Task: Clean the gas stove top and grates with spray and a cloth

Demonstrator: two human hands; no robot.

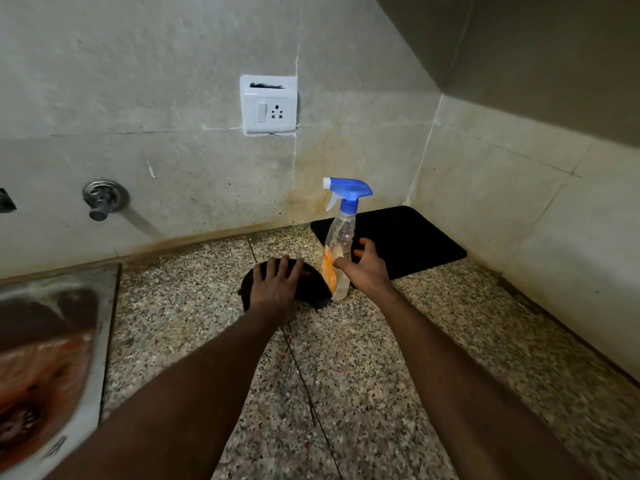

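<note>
Two bare forearms reach out from the bottom edge over the speckled stone surface (pixel 363 358). The left hand (pixel 273 289) lies flat, fingers spread, on a dark cloth (pixel 308 285), pressing it down rather than gripping it, probably to gather it up for wiping. The right hand (pixel 367 268) is open, fingers curled near the lower body of the spray bottle (pixel 341 244); I cannot tell whether it touches yet. The bottle stands upright just right of the cloth, blue trigger on top, within easy reach of that hand (a little orange liquid sits at its bottom). Behind it a black mat (pixel 408 233) fills the corner. A sink (pixel 52 341) lies at far left. No stove shows here, so cleaning seems not yet begun.
</note>
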